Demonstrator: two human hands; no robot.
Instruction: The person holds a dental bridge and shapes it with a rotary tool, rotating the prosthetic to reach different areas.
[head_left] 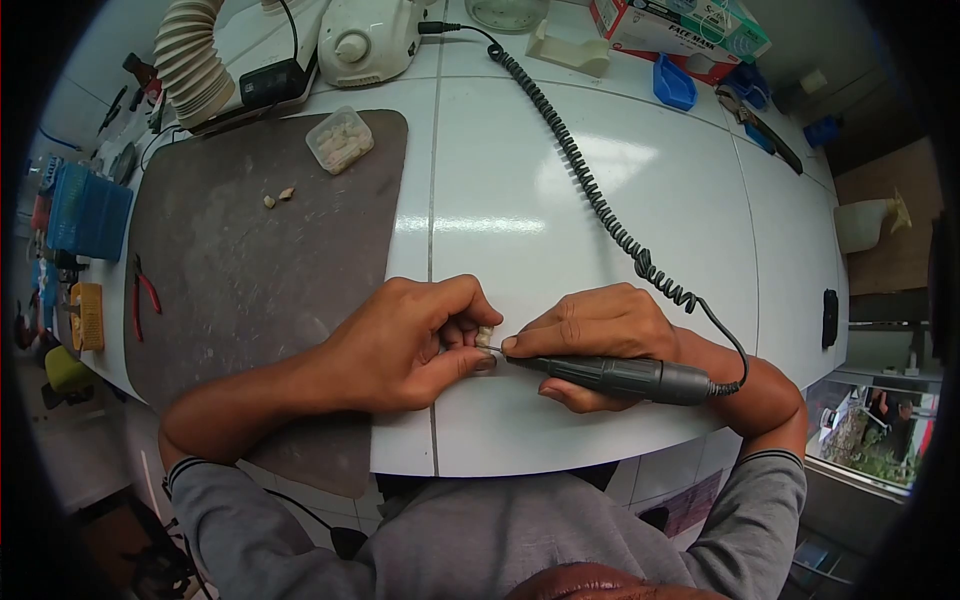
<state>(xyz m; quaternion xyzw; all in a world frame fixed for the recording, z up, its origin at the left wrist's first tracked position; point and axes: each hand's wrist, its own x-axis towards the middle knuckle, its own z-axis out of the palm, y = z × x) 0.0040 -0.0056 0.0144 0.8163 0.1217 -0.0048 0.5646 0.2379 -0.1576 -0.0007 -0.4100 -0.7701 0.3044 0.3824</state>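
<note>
Between the thumb and fingers of my left hand (415,340) is a small cream-coloured, tooth-like piece (485,335), partly hidden by the fingertips. My right hand (615,322) is wrapped round a black rotary handpiece (610,377), held like a pen. Its thin metal bit (488,348) points left and meets the piece, or comes very close; exact contact is too small to tell. Both hands are over the white tabletop (500,250), close together. A coiled black cord (585,170) runs from the handpiece to a white control unit (362,42) at the back.
On the dark mat (250,260) are a clear tub (342,140) of cream pieces, two loose pieces (280,197) and red-handled pliers (146,295). A ribbed hose (192,65) stands behind. Left are blue (90,210) and yellow baskets (88,315); back right, a blue tray (674,82) and mask box (665,42).
</note>
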